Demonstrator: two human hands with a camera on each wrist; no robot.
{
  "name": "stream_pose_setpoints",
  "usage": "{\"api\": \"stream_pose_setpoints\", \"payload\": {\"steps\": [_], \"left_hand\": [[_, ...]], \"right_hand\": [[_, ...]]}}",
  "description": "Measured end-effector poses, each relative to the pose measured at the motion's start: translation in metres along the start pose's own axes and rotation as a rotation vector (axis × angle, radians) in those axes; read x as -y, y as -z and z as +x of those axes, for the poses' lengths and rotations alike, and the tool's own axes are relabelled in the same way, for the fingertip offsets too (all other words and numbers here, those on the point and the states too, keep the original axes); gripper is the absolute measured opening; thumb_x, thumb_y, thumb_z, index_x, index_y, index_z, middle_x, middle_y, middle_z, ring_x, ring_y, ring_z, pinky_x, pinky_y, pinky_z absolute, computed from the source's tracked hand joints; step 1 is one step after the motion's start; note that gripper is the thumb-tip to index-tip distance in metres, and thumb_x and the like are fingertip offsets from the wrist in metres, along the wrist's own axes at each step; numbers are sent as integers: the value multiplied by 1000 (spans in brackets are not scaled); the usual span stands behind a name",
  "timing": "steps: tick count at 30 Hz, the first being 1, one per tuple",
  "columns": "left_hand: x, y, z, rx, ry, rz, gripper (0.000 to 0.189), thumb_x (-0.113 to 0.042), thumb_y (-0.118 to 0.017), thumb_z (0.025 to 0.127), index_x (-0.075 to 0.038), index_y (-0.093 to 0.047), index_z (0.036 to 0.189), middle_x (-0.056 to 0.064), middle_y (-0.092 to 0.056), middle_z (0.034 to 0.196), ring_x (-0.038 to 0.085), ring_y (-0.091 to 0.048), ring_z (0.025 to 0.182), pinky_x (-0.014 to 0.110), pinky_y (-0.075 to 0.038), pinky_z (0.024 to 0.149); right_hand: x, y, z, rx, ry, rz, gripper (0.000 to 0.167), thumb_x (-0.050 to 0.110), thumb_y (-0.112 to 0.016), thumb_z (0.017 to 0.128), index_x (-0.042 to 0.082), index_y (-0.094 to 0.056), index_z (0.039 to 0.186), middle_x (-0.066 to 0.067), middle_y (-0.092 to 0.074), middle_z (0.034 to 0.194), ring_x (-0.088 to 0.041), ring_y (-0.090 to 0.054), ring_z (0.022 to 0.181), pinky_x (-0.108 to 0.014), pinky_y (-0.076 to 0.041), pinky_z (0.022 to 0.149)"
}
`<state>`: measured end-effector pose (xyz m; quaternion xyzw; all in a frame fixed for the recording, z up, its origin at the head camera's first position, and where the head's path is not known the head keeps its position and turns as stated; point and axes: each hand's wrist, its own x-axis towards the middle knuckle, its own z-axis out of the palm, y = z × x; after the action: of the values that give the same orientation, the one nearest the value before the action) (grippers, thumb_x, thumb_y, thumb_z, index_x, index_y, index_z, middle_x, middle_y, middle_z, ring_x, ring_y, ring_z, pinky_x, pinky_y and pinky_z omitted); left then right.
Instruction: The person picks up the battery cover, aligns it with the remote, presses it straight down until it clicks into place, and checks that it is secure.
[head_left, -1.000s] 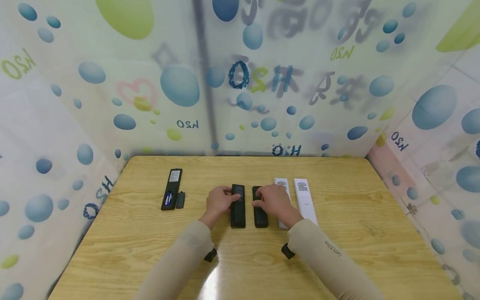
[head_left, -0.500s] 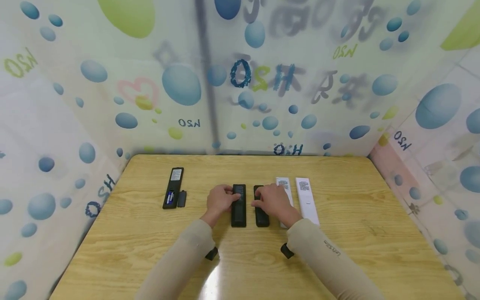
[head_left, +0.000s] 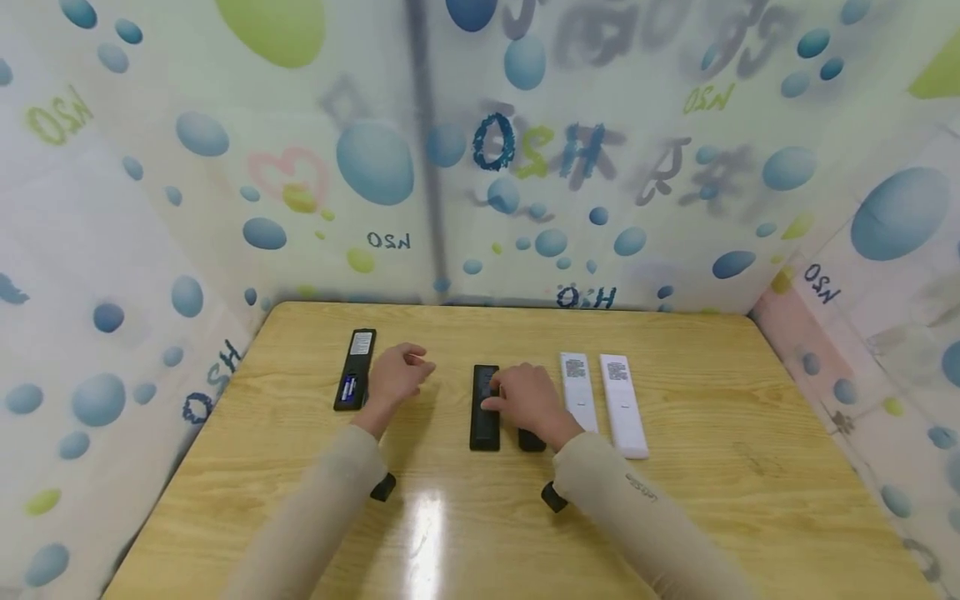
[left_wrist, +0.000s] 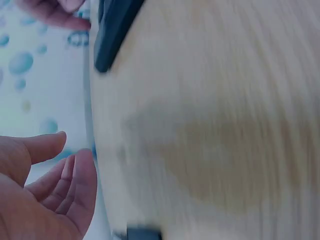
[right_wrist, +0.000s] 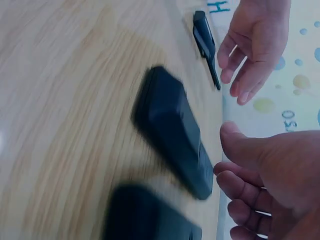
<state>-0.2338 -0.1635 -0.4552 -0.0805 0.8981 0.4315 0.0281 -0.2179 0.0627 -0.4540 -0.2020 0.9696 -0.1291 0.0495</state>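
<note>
My left hand (head_left: 393, 377) hangs over the table with fingers loosely bent and nothing in them. It is beside a black remote control (head_left: 362, 343) whose battery compartment lies open with blue batteries (head_left: 349, 387) inside. The remote's loose cover is mostly hidden behind that hand. My right hand (head_left: 528, 400) hovers by the top end of a middle black remote (head_left: 485, 427), thumb and fingers apart in the right wrist view. Another black remote (head_left: 532, 441) lies partly under the right hand. In the right wrist view, the middle remote (right_wrist: 172, 130) lies on the table, outside the fingers.
Two white remotes (head_left: 577, 379) (head_left: 624, 408) lie side by side, backs up, to the right of my right hand. Everything rests on a wooden table (head_left: 712, 500). A patterned curtain (head_left: 480, 208) hangs along its far edge, with similar panels at both sides.
My left hand has let go of the middle black remote and moved left towards the opened remote. My right hand has shifted left, from the second black remote towards the middle one.
</note>
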Motion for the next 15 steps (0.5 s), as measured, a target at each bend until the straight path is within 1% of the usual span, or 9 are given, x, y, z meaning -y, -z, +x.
{"api": "stream_pose_setpoints", "payload": {"steps": [2, 4, 7, 8, 9, 10, 12, 15], "left_hand": [[7, 18, 3, -26, -8, 44, 37, -25, -66, 93, -6, -64, 125, 15, -69, 110, 24, -71, 71, 27, -56, 58], [16, 34, 5, -58, -5, 83, 37, -26, -64, 94, -6, -63, 125, 15, -69, 111, 25, -71, 73, 28, -55, 60], [29, 57, 8, -97, 20, 129, 38, -27, -62, 95, -6, -63, 126, 17, -67, 116, 29, -68, 88, 33, -53, 69], [33, 64, 8, -106, 40, 141, 38, -28, -61, 95, -7, -62, 127, 16, -66, 117, 30, -67, 92, 35, -52, 72], [37, 70, 9, -110, 56, 147, 39, -29, -60, 95, -7, -62, 128, 17, -65, 119, 31, -64, 97, 37, -51, 75], [41, 75, 9, -109, 74, 151, 41, -30, -60, 95, -7, -61, 129, 18, -64, 122, 32, -63, 101, 39, -50, 77], [49, 84, 10, -96, 101, 156, 43, -31, -59, 96, -6, -59, 131, 20, -62, 126, 35, -60, 107, 43, -50, 82], [60, 91, 12, -67, 133, 157, 47, -34, -58, 96, -5, -57, 132, 22, -61, 128, 35, -61, 108, 43, -51, 82]], "right_hand": [[10, -1, 3, 0, 18, 7, 31, 44, -69, 88, 19, -73, 106, 0, -73, 96, -23, -63, 89, -47, -50, 86], [20, -3, 7, -6, 45, -2, 32, 43, -69, 88, 19, -73, 108, 0, -73, 97, -23, -64, 92, -48, -50, 89], [37, -7, 14, 10, 69, -23, 35, 44, -67, 89, 21, -71, 115, 2, -73, 103, -22, -65, 98, -48, -49, 96], [42, -9, 16, 17, 75, -34, 36, 46, -67, 89, 21, -71, 116, 3, -73, 105, -20, -65, 99, -47, -49, 96], [48, -12, 19, 25, 80, -43, 37, 47, -66, 89, 22, -70, 116, 4, -73, 105, -19, -65, 98, -46, -50, 96], [54, -14, 21, 37, 78, -40, 38, 47, -66, 89, 22, -70, 117, 5, -73, 107, -19, -65, 99, -47, -48, 99], [64, -19, 26, 48, 80, -47, 39, 49, -66, 88, 23, -70, 117, 6, -72, 109, -18, -65, 100, -45, -49, 98], [78, -27, 33, 46, 85, -37, 40, 50, -66, 88, 23, -70, 117, 6, -72, 110, -18, -65, 101, -45, -50, 98]]}}
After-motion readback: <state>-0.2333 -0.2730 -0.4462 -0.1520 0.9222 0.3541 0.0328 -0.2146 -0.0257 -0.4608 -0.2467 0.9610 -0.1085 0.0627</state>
